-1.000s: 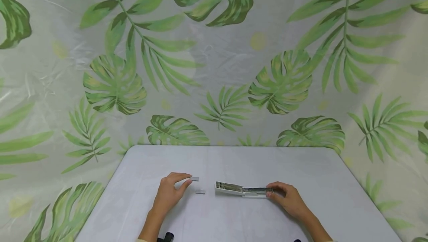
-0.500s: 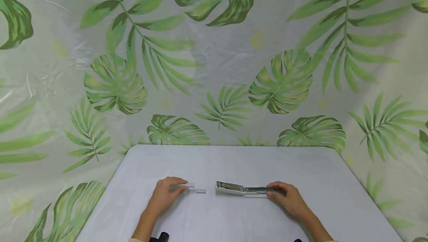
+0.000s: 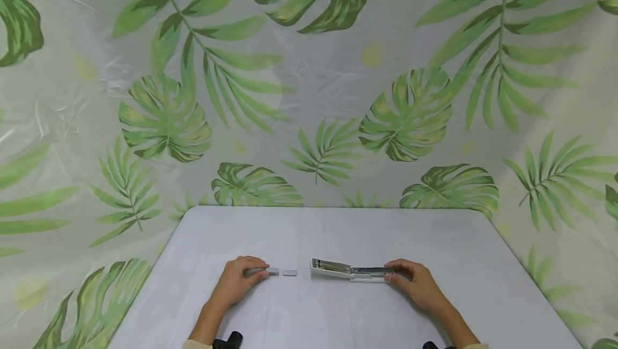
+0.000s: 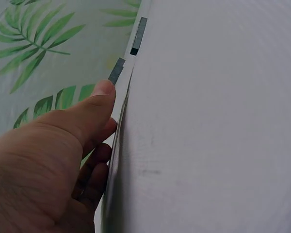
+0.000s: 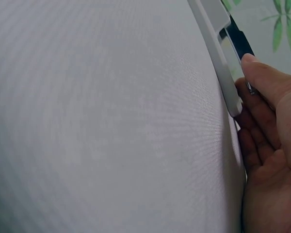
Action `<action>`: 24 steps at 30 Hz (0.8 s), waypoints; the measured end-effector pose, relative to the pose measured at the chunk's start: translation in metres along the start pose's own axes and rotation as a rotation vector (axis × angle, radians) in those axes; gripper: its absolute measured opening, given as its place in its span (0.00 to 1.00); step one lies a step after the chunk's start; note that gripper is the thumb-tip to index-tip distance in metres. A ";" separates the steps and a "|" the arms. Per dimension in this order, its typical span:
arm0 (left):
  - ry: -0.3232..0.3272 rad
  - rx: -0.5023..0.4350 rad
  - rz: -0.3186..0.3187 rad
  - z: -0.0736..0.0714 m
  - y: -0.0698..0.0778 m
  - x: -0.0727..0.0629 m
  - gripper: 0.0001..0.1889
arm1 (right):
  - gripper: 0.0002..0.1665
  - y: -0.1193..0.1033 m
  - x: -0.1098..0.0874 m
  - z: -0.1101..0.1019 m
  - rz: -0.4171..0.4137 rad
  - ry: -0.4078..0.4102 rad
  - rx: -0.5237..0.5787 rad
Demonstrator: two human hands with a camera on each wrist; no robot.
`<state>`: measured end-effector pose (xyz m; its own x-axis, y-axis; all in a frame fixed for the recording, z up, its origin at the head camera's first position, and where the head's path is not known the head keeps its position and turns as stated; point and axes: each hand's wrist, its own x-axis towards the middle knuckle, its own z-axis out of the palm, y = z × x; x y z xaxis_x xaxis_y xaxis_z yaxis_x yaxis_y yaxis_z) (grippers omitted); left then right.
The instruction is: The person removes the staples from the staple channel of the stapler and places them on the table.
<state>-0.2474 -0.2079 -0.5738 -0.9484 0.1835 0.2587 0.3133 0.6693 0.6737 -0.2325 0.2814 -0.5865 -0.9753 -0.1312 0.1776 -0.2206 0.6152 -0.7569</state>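
My left hand [image 3: 235, 280] pinches a short grey strip of staples [image 3: 273, 271] between thumb and fingers, low over the table. Its free end sticks out past the thumb in the left wrist view, where the strip [image 4: 117, 71] looks stepped. Just to the right lies a second staple strip [image 3: 289, 273], roughly in line with the first. A white stapler [image 3: 330, 269] is folded wide apart, its top swung over to the left and its metal insides showing. My right hand [image 3: 416, 283] grips the stapler's right end; in the right wrist view the thumb presses on the dark metal magazine [image 5: 241, 41].
A white-covered table [image 3: 338, 231] carries everything. Behind it hangs a leaf-patterned curtain [image 3: 328, 91]. Black wrist devices [image 3: 234, 340] show below the hands at the bottom edge.
My left hand has drawn back toward me and slightly left with its staple strip, bringing it beside the lying strip. The right hand and stapler have stayed in place.
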 end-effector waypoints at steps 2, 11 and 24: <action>-0.012 0.019 0.000 0.000 0.000 0.002 0.10 | 0.15 0.000 0.001 0.000 0.007 0.001 -0.004; -0.012 0.064 0.018 0.001 0.000 0.007 0.09 | 0.15 -0.005 0.004 -0.002 0.031 0.000 -0.010; -0.036 0.120 0.021 0.002 0.005 0.004 0.08 | 0.16 0.000 0.000 0.001 0.006 0.010 0.001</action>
<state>-0.2494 -0.2024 -0.5710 -0.9435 0.2228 0.2453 0.3271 0.7458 0.5804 -0.2326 0.2808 -0.5872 -0.9764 -0.1202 0.1795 -0.2151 0.6154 -0.7583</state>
